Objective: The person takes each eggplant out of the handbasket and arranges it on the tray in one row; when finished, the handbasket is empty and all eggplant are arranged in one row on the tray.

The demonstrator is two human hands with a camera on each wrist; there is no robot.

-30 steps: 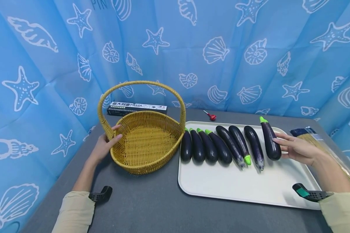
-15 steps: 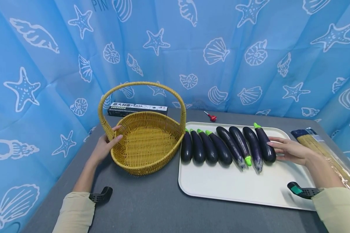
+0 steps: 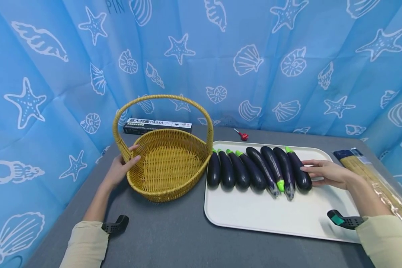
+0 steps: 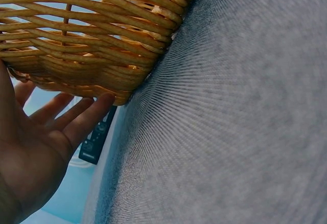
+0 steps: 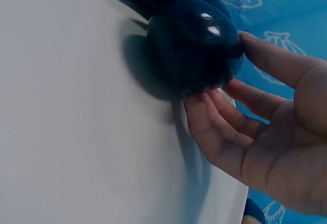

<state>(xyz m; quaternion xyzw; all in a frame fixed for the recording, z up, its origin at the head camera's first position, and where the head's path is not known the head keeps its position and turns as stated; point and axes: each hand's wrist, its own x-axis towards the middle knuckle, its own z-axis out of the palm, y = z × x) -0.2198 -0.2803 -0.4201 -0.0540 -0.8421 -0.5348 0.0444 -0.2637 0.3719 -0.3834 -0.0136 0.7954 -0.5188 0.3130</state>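
At the right end of a row of eggplants on the white tray [image 3: 254,208], my right hand [image 3: 328,173] holds the last eggplant [image 3: 299,169], its green stem pointing away. In the right wrist view, the thumb presses one side of its round dark end [image 5: 196,45] and the fingers curl under the other. Several more eggplants [image 3: 241,169] lie side by side to its left. My left hand [image 3: 120,167] grips the left rim of a wicker basket [image 3: 167,191] by the handle's foot, thumb over the edge. In the left wrist view its fingers [image 4: 84,119] lie along the basket's outer wall.
Behind the basket lies a black and white pasta box [image 3: 157,125]. A red lollipop [image 3: 243,136] sits beyond the tray's far edge. Right of the tray is a clear pack of long noodles [image 3: 372,175]. A blue shell-print curtain [image 3: 201,74] borders the grey table.
My right hand has carried its eggplant leftward and down against the row, and the nearest few eggplants have shifted slightly left. My left hand and the basket have stayed put.
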